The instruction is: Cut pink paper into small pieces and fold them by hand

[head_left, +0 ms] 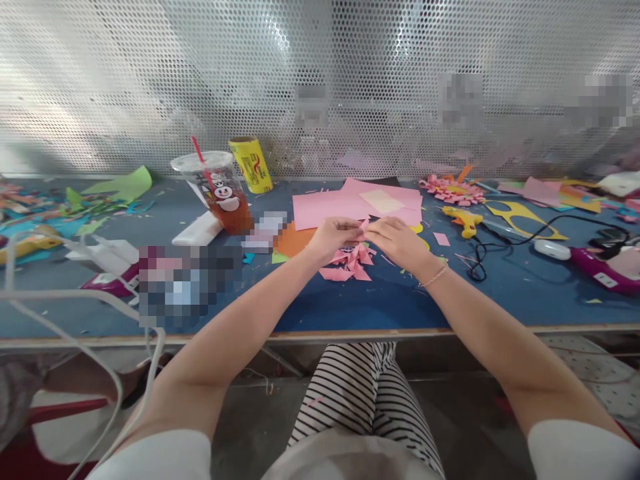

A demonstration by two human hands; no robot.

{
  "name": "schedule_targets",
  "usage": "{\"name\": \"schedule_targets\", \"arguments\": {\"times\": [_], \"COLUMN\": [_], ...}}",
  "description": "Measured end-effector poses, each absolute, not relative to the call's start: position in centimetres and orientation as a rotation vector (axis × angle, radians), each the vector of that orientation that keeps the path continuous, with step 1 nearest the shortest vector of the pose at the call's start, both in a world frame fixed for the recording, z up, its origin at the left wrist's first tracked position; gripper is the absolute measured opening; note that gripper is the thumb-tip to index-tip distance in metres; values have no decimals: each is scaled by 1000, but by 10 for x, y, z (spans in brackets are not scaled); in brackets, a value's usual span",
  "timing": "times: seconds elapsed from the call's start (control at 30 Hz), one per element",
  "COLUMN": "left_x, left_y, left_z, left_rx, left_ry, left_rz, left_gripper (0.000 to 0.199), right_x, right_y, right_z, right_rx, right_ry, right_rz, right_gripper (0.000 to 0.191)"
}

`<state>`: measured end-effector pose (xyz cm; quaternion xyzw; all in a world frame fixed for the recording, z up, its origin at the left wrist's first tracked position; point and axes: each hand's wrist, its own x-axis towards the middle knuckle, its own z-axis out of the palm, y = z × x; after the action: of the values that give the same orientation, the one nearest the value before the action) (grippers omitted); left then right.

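Note:
My left hand (334,237) and my right hand (395,241) meet over the blue table, each closed in a pinch on one small pink paper strip (365,228). Below them lies a loose pile of pink paper strips (350,265), some of them folded or curled. Just behind my hands are pink paper sheets (320,208) with a pale cream piece (383,201) on top. An orange paper piece (295,241) sits left of my left hand. My fingers partly cover the strip, so its exact shape is hard to make out.
To the left stand a drink cup (225,200) with a red straw and a yellow roll (253,165). On the right lie a yellow glue gun (465,220) with a black cord, a pink fringed paper flower (453,190) and a yellow cut-out sheet (520,219). White cables (75,293) cross the left edge.

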<state>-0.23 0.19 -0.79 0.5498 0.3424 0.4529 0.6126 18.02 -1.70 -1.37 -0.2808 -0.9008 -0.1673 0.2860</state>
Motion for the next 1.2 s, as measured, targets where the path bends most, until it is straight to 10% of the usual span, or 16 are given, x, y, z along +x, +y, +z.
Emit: {"name": "schedule_targets", "arguments": {"times": [1.2], "left_x": [-7], "left_y": [1], "left_z": [-5], "left_rx": [1494], "left_ry": [776], "left_rz": [1026], "left_gripper": [31], "right_x": [165], "right_y": [-7], "right_z": [-22], "right_rx": [-796], "right_ry": [-1833], "right_rz": [579], "right_gripper": [10]}}
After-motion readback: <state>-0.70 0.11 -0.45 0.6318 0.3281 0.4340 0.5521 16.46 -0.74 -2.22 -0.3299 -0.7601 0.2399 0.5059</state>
